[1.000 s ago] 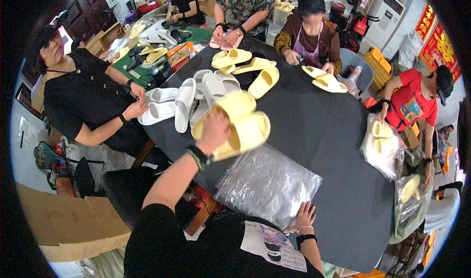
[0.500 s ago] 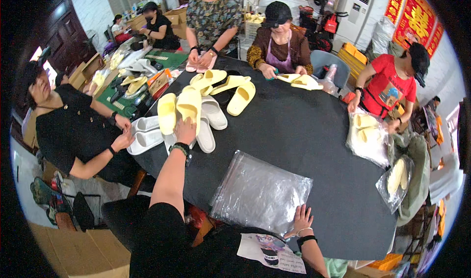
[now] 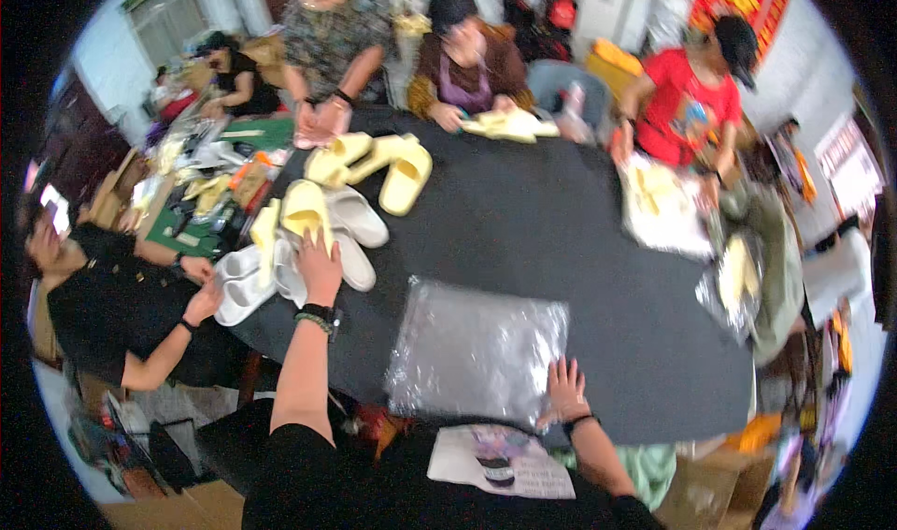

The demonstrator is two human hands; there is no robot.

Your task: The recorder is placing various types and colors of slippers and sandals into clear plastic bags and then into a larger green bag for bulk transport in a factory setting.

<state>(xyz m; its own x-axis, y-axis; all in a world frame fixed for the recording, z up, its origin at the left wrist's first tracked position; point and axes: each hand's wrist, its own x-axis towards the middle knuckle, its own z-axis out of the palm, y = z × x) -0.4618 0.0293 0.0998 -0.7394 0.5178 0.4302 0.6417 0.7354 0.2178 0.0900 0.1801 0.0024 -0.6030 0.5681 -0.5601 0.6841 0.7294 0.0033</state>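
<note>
My left hand (image 3: 320, 270) has its fingers over the heel end of a yellow slipper (image 3: 305, 205); the thumb is hidden. Beside it a second yellow slipper (image 3: 266, 242) stands tilted on its edge. Grey slippers (image 3: 355, 217) lie under and next to these, and a white pair (image 3: 241, 285) is to the left. My right hand (image 3: 565, 394) rests with fingers spread at the right edge of a stack of clear plastic bags (image 3: 478, 348). More yellow slippers (image 3: 405, 179) lie just beyond the grey ones.
Around the dark table (image 3: 523, 222) several people work. One at the left touches the white slippers; one in red (image 3: 687, 109) holds a bagged yellow pair (image 3: 659, 198). Another bagged pair (image 3: 738, 273) lies at the right edge. A green side table (image 3: 187, 226) is cluttered.
The view has shifted and blurred. The left yellow slipper of the pair has tipped onto its edge under my left hand. My right hand stays on the bags.
</note>
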